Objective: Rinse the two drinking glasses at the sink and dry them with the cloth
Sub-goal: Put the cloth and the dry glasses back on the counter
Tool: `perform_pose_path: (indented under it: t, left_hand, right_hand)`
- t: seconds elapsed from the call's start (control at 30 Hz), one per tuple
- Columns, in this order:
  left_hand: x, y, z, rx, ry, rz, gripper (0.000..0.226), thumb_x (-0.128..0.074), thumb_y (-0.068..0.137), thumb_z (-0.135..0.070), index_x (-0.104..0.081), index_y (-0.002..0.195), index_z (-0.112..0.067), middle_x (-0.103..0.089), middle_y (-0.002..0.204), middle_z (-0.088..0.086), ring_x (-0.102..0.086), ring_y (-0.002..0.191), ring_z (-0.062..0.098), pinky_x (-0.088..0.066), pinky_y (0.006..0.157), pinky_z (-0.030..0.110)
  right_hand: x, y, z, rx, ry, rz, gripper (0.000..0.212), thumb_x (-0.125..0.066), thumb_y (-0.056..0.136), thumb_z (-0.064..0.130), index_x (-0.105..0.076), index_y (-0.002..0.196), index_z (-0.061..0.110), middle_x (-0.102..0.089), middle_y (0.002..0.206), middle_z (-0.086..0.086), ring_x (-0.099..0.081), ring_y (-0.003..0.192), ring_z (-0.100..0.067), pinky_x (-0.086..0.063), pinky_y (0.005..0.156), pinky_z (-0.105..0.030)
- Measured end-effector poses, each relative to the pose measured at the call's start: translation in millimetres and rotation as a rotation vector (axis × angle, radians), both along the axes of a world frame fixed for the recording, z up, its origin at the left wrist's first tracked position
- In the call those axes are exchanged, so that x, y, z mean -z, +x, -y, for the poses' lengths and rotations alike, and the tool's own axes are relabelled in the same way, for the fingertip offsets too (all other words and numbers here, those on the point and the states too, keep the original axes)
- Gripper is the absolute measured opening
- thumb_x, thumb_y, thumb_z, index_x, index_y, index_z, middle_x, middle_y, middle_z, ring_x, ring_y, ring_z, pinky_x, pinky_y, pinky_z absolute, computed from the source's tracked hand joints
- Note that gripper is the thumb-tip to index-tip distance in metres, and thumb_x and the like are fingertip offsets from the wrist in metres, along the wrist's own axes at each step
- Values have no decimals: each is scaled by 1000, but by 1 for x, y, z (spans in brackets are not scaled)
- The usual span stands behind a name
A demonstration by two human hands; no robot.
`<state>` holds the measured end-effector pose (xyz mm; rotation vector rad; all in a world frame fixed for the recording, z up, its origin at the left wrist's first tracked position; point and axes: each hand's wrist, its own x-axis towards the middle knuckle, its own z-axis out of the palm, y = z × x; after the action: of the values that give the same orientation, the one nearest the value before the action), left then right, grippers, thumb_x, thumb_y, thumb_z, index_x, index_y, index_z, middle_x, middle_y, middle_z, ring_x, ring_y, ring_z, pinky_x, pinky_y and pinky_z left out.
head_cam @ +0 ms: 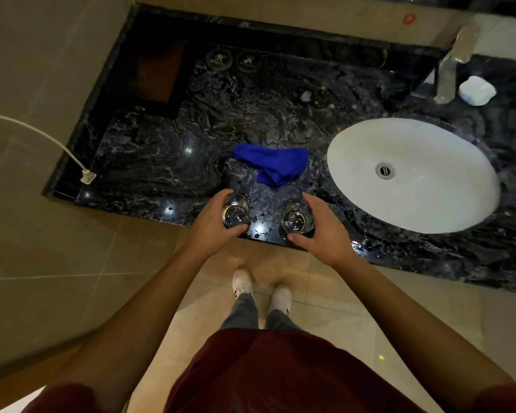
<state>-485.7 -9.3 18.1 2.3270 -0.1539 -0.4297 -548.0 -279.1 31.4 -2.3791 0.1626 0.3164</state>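
Two clear drinking glasses stand upright near the front edge of the dark marble counter [149,162]. My left hand [212,225] curls round the left glass [236,211], thumb in front and fingers behind. My right hand [322,228] wraps round the right glass [297,219] the same way. A crumpled blue cloth [273,166] lies on the counter just behind the glasses. The white oval sink [429,198] is set into the counter to the right, with a chrome tap [450,70] behind it.
A white folded item [477,90] sits right of the tap. Two round coasters or lids [233,59] lie at the counter's back, beside a dark wooden tray [158,73]. A white cable and plug [87,175] hang at the left. Water drops glint between the glasses.
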Motion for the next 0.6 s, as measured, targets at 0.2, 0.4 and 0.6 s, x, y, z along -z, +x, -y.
perform_pose_path:
  t: [0.2,0.4,0.6]
  left_hand:
    - [-12,4,1,-26,-53,-41,88,-93,70,-22,-47,144,-16,-63,131,2,-60,116,16,-44,95,24]
    - [-54,-3,-5,-24,-170,2,81,-96,66,-32,-54,135,-23,-69,118,-5,-66,109,10,-54,101,38]
    - [-130,-3,1,8,-235,104,75,-95,62,-43,-57,126,-32,-70,110,-13,-68,102,-3,-52,93,20]
  right_hand:
    - [-13,5,-1,40,-31,12,86,-86,69,53,-48,143,29,-67,129,8,-66,113,-15,-46,87,-23]
    - [-52,5,9,70,112,108,74,-91,64,48,-55,127,32,-68,113,13,-66,103,-9,-55,91,-31]
    - [-118,7,20,102,217,306,73,-92,67,40,-53,128,34,-64,109,22,-63,100,6,-50,86,-12]
